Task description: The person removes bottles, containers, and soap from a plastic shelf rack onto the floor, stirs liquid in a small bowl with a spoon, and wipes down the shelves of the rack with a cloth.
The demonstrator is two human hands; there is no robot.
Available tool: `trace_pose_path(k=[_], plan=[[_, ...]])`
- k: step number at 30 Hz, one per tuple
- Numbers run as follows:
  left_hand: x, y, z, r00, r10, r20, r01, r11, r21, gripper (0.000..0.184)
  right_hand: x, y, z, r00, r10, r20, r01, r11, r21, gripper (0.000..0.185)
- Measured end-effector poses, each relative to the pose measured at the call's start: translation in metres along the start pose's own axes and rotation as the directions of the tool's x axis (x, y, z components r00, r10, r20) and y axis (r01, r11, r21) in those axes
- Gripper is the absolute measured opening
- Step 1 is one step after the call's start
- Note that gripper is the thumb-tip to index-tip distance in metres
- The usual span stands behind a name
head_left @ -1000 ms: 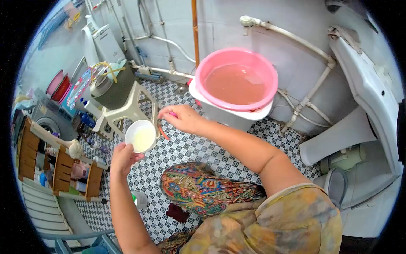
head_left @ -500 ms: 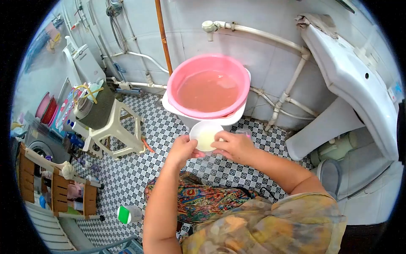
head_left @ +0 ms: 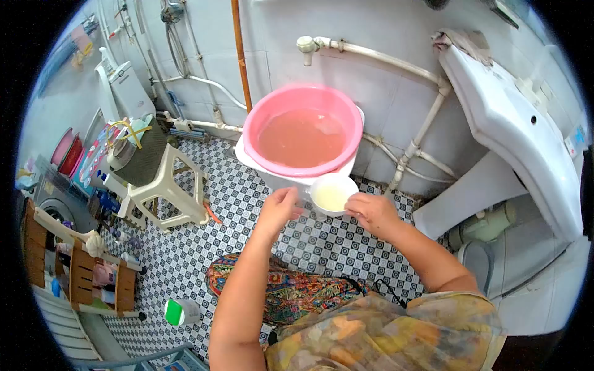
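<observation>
A small white bowl with pale yellowish contents is held in the air, just in front of a large pink basin. My right hand pinches the bowl's right rim between thumb and fingers. My left hand is to the left of the bowl, apart from it, with loosely bent fingers and nothing in them. Murky brownish-pink water fills the lower part of the basin. The basin rests on a white tub against the tiled wall.
Left of the tub stands a cream plastic stool with items on top. A white pedestal sink is at the right. A tap juts from the wall above the basin. A green-lidded container sits on the patterned floor.
The bowl has moved to the right in my right hand. My left hand has let go of its left side and is now apart from it.
</observation>
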State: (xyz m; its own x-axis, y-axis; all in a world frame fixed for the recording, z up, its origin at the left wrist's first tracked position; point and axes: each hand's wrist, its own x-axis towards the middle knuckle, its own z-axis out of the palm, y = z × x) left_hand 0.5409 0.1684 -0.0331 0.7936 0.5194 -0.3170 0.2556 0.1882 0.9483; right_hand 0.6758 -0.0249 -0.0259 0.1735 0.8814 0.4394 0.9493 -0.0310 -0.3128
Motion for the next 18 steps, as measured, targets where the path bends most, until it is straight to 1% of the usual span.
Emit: trace_pose_path(k=[1,3,4,5,7,8,9,10,11,12,13,15,16,17,18], plan=[[0.007,-0.005,-0.005,1.0,0.012,-0.01,-0.012,1.0,-0.007,0.038,-0.002,0.004,-0.001,1.0,0.014,0.008,-0.014,1.0,-0.023,0.011],[0.023,-0.016,-0.015,0.984,0.129,-0.126,-0.137,0.989,-0.055,0.036,-0.004,0.01,-0.004,1.0,0.011,-0.006,-0.012,0.999,-0.034,0.012],[0.032,-0.021,-0.018,0.984,0.099,-0.147,-0.123,0.978,-0.167,0.034,-0.005,0.014,-0.006,0.999,0.052,-0.012,-0.052,0.998,-0.047,0.011],[0.041,-0.025,-0.019,0.983,0.1,-0.154,-0.126,0.977,-0.173,0.034,-0.006,0.017,-0.007,0.995,0.096,-0.017,-0.097,0.994,-0.058,0.01],[0.058,-0.034,-0.019,0.987,0.073,-0.146,-0.121,0.926,-0.358,0.029,-0.005,0.022,-0.012,0.994,0.113,-0.005,-0.113,0.993,-0.029,0.009],[0.056,-0.028,-0.012,0.991,0.075,-0.113,-0.116,0.904,-0.413,0.025,-0.005,0.025,-0.013,0.991,0.135,0.004,-0.135,0.99,-0.045,0.009],[0.058,-0.025,-0.008,0.991,0.066,-0.113,-0.108,0.903,-0.416,0.025,-0.005,0.029,-0.014,0.987,0.158,0.013,-0.157,0.986,-0.061,0.009],[0.062,-0.022,-0.004,0.994,0.057,-0.095,-0.096,0.863,-0.497,0.024,-0.005,0.033,-0.016,0.986,0.163,0.021,-0.161,0.985,-0.059,0.009],[0.064,-0.021,-0.002,0.996,0.045,-0.074,-0.08,0.816,-0.572,0.023,-0.005,0.036,-0.016,0.99,0.14,0.0,-0.14,0.989,-0.057,0.009],[0.064,-0.018,-0.003,0.996,0.011,-0.086,-0.06,0.801,-0.596,0.022,-0.006,0.038,-0.015,0.993,0.12,-0.021,-0.121,0.991,-0.055,0.009],[0.064,-0.014,-0.004,0.997,-0.003,-0.079,-0.045,0.801,-0.597,0.022,-0.005,0.041,-0.016,0.991,0.132,-0.012,-0.132,0.99,-0.052,0.009],[0.062,-0.01,-0.005,0.998,-0.06,-0.032,0.015,0.656,-0.755,0.022,-0.003,0.045,-0.017,0.994,0.106,0.011,-0.106,0.994,-0.028,0.009],[0.062,-0.012,-0.003,0.997,-0.075,-0.03,0.022,0.62,-0.784,0.028,-0.001,0.047,-0.019,0.991,0.12,0.063,-0.117,0.992,-0.053,0.01],[0.062,-0.012,0.0,0.996,-0.087,-0.028,0.031,0.616,-0.787,0.028,0.002,0.047,-0.022,0.989,0.126,0.074,-0.123,0.991,-0.05,0.01],[0.06,-0.011,0.004,0.994,-0.112,0.002,0.066,0.574,-0.816,0.032,0.005,0.045,-0.024,0.987,0.114,0.111,-0.109,0.993,-0.053,0.01]])
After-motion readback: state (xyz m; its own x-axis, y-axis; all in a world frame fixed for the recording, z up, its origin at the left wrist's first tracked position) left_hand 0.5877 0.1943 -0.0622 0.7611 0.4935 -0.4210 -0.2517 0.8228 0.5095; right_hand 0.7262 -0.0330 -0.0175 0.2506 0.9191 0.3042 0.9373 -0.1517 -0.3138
